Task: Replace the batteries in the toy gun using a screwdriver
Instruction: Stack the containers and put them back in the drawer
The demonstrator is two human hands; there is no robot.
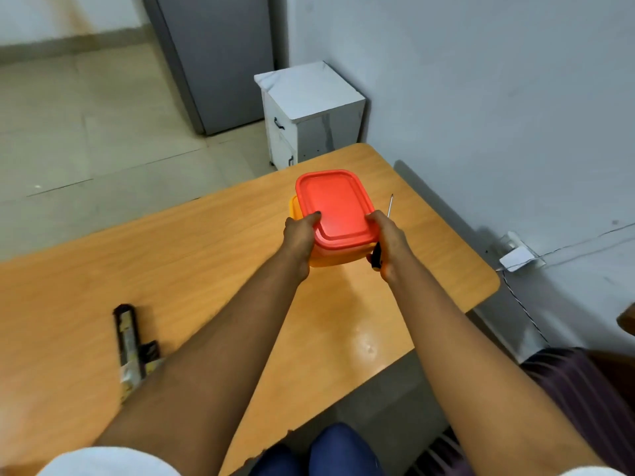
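Two bare forearms extend from the lower edge of the view, each ending in a bare hand: left hand [300, 235], right hand [390, 240]. Neither wrist carries a watch, band or ring that can be seen. The left thumbnail appears dark, perhaps painted; blur prevents certainty. White short sleeves show at the bottom corners, the left sleeve [106, 462] broad and rounded, the right sleeve [584, 472] only a thin sliver. Between the arms, at the lower centre, the knees [340, 451] are covered in dark blue cloth, smooth and unpatterned.
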